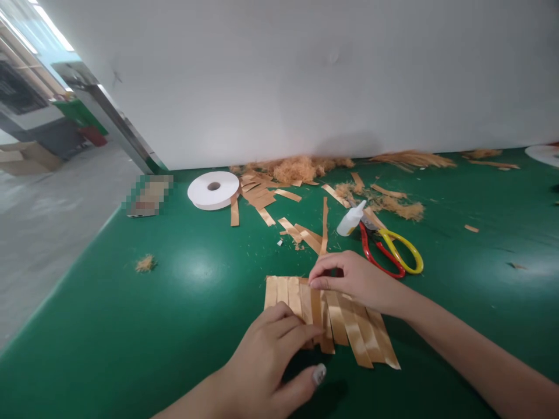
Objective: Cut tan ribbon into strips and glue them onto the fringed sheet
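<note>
A row of gold ribbon strips (349, 326) lies side by side on the green table (131, 302), close to me. My right hand (353, 279) pinches the top end of one strip in the middle of the row. Fingers together, my left hand (266, 355) rests on the lower left part of the row, pressing the strips down. One long loose strip (324, 227) runs away from the row toward the back.
Red and yellow scissors (393, 253) and a small white glue bottle (350, 220) lie just beyond my right hand. A white tape roll (213, 189) sits at the back left. Loose gold strips (262, 201) and frayed fibre heaps (297, 169) lie along the white wall.
</note>
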`<action>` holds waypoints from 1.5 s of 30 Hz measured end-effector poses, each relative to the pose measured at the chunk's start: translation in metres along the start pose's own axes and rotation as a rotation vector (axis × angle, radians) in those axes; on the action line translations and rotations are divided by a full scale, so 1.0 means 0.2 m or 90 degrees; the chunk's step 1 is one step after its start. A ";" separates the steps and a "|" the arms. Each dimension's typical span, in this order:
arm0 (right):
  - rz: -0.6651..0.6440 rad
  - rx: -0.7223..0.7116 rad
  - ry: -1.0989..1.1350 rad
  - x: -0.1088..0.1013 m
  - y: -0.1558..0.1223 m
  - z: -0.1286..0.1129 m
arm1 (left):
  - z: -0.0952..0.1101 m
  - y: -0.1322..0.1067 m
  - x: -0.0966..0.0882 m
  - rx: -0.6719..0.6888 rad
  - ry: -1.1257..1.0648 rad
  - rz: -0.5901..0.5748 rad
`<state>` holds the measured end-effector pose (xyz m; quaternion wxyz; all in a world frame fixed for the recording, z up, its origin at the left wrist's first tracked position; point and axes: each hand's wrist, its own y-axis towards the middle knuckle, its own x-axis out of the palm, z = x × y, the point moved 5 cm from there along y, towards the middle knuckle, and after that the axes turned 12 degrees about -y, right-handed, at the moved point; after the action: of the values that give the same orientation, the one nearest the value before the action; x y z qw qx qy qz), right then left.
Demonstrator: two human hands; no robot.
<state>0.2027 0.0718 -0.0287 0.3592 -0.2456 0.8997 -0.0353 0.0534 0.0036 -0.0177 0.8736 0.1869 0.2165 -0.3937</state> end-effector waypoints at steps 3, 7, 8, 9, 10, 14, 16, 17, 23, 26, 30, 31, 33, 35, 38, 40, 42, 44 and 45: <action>0.019 -0.008 -0.020 -0.01 0.01 0.02 | -0.02 -0.01 -0.01 0.036 0.143 0.017; 0.045 -0.020 -0.018 0.00 0.04 0.04 | -0.05 -0.02 -0.02 0.093 0.342 0.012; 0.048 -0.025 -0.018 0.00 0.04 0.05 | -0.06 -0.02 -0.02 0.093 0.372 0.011; 0.050 -0.030 -0.019 0.01 0.05 0.05 | -0.07 -0.03 -0.02 0.090 0.394 0.011; 0.050 -0.034 -0.023 0.01 0.06 0.05 | -0.07 -0.03 -0.02 0.086 0.408 0.012; 0.048 -0.038 -0.057 0.03 0.08 0.05 | -0.09 -0.03 -0.03 0.080 0.426 0.007; 0.054 -0.021 -0.068 0.03 0.08 0.06 | -0.10 -0.03 -0.03 0.075 0.435 -0.002; 0.058 -0.010 -0.069 0.04 0.08 0.06 | -0.11 -0.03 -0.03 0.071 0.441 -0.009; 0.063 0.017 -0.066 0.06 0.09 0.09 | -0.13 -0.02 -0.03 0.055 0.458 -0.022; 0.060 0.011 -0.078 0.07 0.09 0.09 | -0.12 -0.02 -0.03 0.058 0.451 -0.031; 0.067 0.011 -0.081 0.08 0.09 0.08 | -0.11 -0.02 -0.02 0.060 0.446 -0.047; 0.069 0.014 -0.077 0.08 0.09 0.09 | -0.11 -0.02 -0.02 0.061 0.446 -0.048; 0.074 0.024 -0.071 0.08 0.09 0.09 | -0.11 -0.02 -0.02 0.059 0.444 -0.056; 0.081 0.031 -0.068 0.09 0.09 0.09 | -0.12 -0.02 -0.02 0.050 0.443 -0.064; 0.089 0.033 -0.074 0.09 0.09 0.09 | -0.13 -0.02 -0.01 0.039 0.432 -0.061; 0.091 0.034 -0.077 0.09 0.10 0.09 | -0.13 -0.02 -0.01 0.041 0.426 -0.057; 0.090 0.038 -0.079 0.09 0.10 0.09 | -0.13 -0.01 -0.01 0.041 0.425 -0.059; 0.087 0.041 -0.079 0.09 0.11 0.09 | -0.13 -0.01 0.00 0.039 0.426 -0.062; 0.087 0.043 -0.080 0.09 0.11 0.09 | -0.13 -0.01 0.00 0.037 0.426 -0.063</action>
<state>0.1944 0.0844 -0.0577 0.4242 -0.1734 0.8884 -0.0257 0.0449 0.0160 -0.0403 0.7282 0.3201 0.4887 -0.3584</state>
